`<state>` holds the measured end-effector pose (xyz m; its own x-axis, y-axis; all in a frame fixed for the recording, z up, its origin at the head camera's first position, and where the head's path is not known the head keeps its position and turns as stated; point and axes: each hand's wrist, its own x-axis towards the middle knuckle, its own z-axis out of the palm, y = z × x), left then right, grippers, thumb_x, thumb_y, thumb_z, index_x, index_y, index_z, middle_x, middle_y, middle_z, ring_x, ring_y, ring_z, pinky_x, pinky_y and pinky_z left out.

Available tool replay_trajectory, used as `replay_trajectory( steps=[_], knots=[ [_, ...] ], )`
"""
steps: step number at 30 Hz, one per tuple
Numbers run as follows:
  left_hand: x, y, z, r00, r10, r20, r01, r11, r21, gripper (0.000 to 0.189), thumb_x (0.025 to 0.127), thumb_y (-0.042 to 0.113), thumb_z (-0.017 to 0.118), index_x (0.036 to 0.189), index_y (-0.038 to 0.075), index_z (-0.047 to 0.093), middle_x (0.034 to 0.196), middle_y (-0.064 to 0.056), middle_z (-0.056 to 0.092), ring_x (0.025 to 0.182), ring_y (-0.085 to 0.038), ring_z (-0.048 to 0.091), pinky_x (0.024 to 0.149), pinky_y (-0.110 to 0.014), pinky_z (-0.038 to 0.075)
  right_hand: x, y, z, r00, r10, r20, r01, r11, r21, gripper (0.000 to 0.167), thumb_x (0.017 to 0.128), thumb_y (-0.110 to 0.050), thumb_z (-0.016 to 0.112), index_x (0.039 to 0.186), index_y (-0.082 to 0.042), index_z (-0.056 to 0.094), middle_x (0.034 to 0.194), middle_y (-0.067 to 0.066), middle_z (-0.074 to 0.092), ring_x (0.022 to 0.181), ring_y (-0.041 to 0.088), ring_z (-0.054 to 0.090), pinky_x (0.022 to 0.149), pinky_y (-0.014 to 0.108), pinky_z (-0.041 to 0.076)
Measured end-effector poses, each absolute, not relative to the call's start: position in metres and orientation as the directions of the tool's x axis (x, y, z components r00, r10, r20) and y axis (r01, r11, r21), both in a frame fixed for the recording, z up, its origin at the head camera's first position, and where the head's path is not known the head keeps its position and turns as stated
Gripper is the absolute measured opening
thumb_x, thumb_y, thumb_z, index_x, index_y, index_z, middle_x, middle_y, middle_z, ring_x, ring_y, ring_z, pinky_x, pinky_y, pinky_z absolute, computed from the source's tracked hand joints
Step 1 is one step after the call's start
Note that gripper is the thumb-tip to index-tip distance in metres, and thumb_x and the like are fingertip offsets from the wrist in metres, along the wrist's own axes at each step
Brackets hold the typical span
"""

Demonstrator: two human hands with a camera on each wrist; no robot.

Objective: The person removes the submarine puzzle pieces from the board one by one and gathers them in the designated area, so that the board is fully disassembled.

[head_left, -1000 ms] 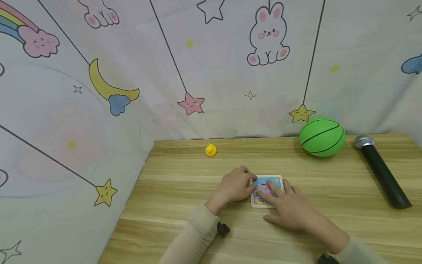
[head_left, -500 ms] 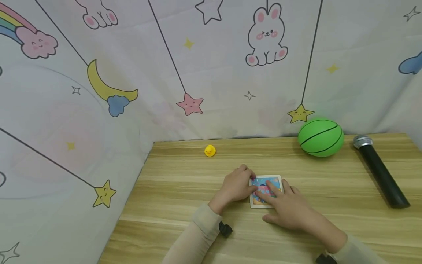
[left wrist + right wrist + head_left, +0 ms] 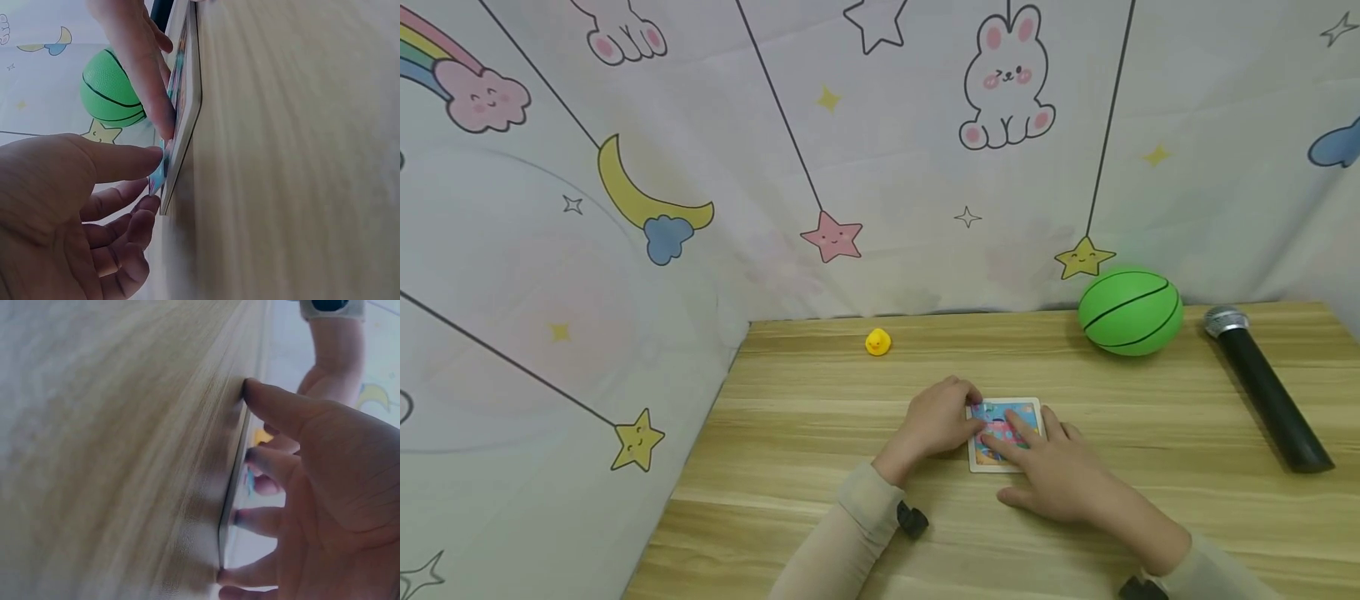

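Observation:
A small square picture puzzle [image 3: 988, 457], white-rimmed and printed in blue, pink and orange, lies flat on the wooden table. At its far left corner my left hand [image 3: 936, 421] pinches a thin blue puzzle piece [image 3: 156, 179] between thumb and fingers. The left wrist view shows that piece tilted slightly up from the board [image 3: 192, 94]. My right hand [image 3: 1063, 471] rests with spread fingers, some pressing on the picture, the thumb on the table. In the right wrist view, fingertips of my right hand [image 3: 337, 500] touch the board's top and side. Part of the picture is hidden under the fingers.
A yellow toy duck [image 3: 877, 342] stands toward the back of the table [image 3: 790, 467]. At the back right are a green ball [image 3: 1131, 312] and a black microphone [image 3: 1270, 392]. A printed cloth [image 3: 910, 167] hangs behind the table and along its left side.
The puzzle piece under my left fingertips shows a slightly raised edge now. My right hand stays in place. The whole view has shifted very slightly.

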<state>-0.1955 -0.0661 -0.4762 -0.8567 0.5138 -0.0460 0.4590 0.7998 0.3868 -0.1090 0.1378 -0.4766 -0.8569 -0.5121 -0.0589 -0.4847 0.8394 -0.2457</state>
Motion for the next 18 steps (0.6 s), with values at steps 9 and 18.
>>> replay_trajectory(
  steps=[9, 18],
  knots=[
    [-0.1987, -0.0708, -0.4800, -0.848, 0.529, -0.005, 0.457, 0.737, 0.499, 0.019, 0.098, 0.019, 0.071, 0.116, 0.015, 0.074, 0.104, 0.003, 0.065, 0.088, -0.006, 0.058, 0.074, -0.023, 0.048, -0.1095, 0.1379, -0.4765, -0.856, -0.514, -0.055, -0.489, 0.839, -0.238, 0.073, 0.091, -0.064, 0.068, 0.153, -0.030, 0.053, 0.159, 0.021, 0.043, 0.138, 0.065, 0.033, 0.101, 0.073, 0.037],
    [-0.1978, -0.0751, -0.4783, -0.856, 0.518, 0.002, 0.430, 0.708, 0.560, 0.017, 0.103, 0.021, 0.065, 0.117, 0.023, 0.074, 0.102, 0.006, 0.074, 0.081, -0.003, 0.063, 0.069, -0.025, 0.049, -0.1098, 0.1371, -0.4771, -0.859, -0.507, -0.067, -0.481, 0.845, -0.233, 0.072, 0.091, -0.064, 0.069, 0.153, -0.031, 0.053, 0.159, 0.020, 0.042, 0.138, 0.064, 0.033, 0.099, 0.074, 0.037]
  ],
)
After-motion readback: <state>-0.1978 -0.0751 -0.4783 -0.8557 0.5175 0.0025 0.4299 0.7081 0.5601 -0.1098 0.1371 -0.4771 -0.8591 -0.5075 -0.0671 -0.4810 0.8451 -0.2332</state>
